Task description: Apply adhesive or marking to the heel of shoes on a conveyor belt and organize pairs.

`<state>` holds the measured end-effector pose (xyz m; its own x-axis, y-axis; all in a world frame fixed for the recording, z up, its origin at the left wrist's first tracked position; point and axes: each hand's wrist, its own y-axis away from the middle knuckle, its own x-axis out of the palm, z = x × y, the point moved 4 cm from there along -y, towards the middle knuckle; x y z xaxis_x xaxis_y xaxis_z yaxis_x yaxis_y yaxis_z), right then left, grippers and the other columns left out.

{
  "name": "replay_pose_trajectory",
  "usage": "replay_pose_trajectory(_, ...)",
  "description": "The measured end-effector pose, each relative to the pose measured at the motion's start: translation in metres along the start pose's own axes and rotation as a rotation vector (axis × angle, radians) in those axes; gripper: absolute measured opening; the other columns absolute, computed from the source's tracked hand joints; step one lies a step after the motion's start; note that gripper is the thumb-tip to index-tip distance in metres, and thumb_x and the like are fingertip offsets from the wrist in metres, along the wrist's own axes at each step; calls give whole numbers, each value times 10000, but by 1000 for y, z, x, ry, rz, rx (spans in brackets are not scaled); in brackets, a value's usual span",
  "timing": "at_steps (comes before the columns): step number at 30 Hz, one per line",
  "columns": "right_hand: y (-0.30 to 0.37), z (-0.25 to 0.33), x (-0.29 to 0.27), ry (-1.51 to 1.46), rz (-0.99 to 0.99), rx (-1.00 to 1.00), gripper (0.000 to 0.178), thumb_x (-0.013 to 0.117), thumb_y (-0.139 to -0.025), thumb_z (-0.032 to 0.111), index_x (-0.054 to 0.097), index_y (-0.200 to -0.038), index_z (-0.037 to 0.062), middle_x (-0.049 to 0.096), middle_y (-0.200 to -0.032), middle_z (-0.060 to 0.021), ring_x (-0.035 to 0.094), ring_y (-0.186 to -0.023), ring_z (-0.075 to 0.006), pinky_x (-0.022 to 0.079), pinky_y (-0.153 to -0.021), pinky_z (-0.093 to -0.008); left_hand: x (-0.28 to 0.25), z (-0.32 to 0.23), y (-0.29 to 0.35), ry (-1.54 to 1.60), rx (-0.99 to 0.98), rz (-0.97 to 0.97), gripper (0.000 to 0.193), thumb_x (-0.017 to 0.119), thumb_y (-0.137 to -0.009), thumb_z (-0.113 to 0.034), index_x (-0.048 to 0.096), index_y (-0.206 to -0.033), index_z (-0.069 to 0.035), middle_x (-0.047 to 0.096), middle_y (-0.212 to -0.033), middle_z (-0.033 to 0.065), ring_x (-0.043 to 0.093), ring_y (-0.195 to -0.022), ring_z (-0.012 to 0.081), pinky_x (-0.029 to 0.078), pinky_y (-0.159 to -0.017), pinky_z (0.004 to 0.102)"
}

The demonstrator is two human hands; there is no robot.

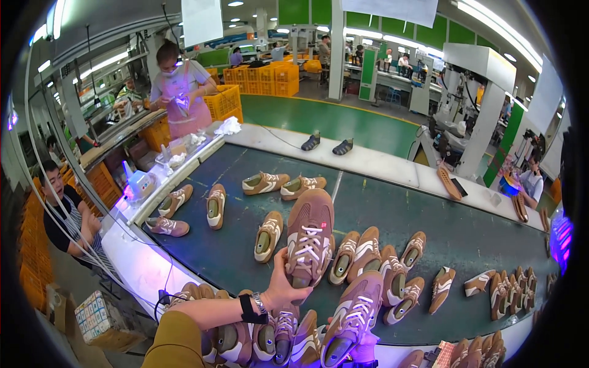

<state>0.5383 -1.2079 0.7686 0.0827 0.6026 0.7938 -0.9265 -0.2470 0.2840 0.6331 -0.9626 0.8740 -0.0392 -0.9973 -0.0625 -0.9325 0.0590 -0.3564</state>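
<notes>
My left hand [283, 287] is wrapped round the heel end of a brown sneaker [310, 236] with white laces, held up with its toe pointing away from me. Lower and to the right, my right hand [365, 347] grips a second sneaker [359, 306] of the same kind from its right side. Most of that hand's fingers are hidden behind the shoe. Shoe lasts or inserts show in the openings of the shoes. Beyond my hands, several like sneakers lie on the dark green conveyor belt [270, 178], among them one [269, 236] just left of the raised shoe.
Rows of sneakers [270, 334] line the near ledge below my left forearm. Two dark sandals [325, 145] and brown soles [451, 184] rest on the far white ledge. Co-workers sit or stand left [70, 214], far left [181, 92] and right [531, 178]. Orange crates [264, 80] stand behind.
</notes>
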Motion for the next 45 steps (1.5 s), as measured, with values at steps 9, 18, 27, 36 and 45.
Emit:
replay_pose_trajectory(9, 5, 10, -6, -11, 29, -68, 889, 634, -719, 479, 280, -1351, -37, 413, -1269, -333, 492, -1117, -459, 465, -892, -565, 13, -9, 10, -109, 62, 97, 1042, 812, -561, -165, 148, -1349, -8, 381, -1235, 164, 422, -1167, 250, 337, -1006, 352)
replay_pose_trajectory(18, 26, -12, -15, -34, 8, 43, 913, 651, -699, 471, 275, -1350, -46, 406, -1272, -337, 488, -1119, -463, 462, -896, -566, -25, 32, -16, 251, -317, -97, 890, 810, -556, -103, 294, -1277, -17, 479, -1166, 114, 493, -1066, 207, 420, -926, 347)
replay_pose_trajectory(27, 28, -5, -6, -8, -3, 34, 1067, 724, -555, 508, 277, -1351, -45, 391, -1293, -322, 479, -1129, -462, 468, -897, -563, -224, 125, -95, -642, -530, -959, 555, 696, -638, -236, 523, -1069, 69, 573, -1007, 252, 571, -899, 360, 454, -811, 423)
replay_pose_trajectory(36, 16, -23, -43, -86, -153, 99, 785, 516, -789, 461, 277, -1355, -27, 400, -1275, -331, 490, -1104, -477, 459, -885, -577, -154, 233, -82, -992, -612, -107, 835, 747, -581, -471, 476, -1211, 6, 552, -1145, 226, 519, -1086, 366, 424, -937, 394)
replay_pose_trajectory(45, 24, -18, -3, 36, -76, 67, 775, 515, -788, 445, 279, -1350, -35, 402, -1267, -338, 495, -1095, -480, 461, -882, -575, -138, 264, -66, -517, -846, -175, 758, 805, -568, -189, 419, -1178, 39, 585, -1080, 234, 590, -1020, 327, 468, -867, 348)
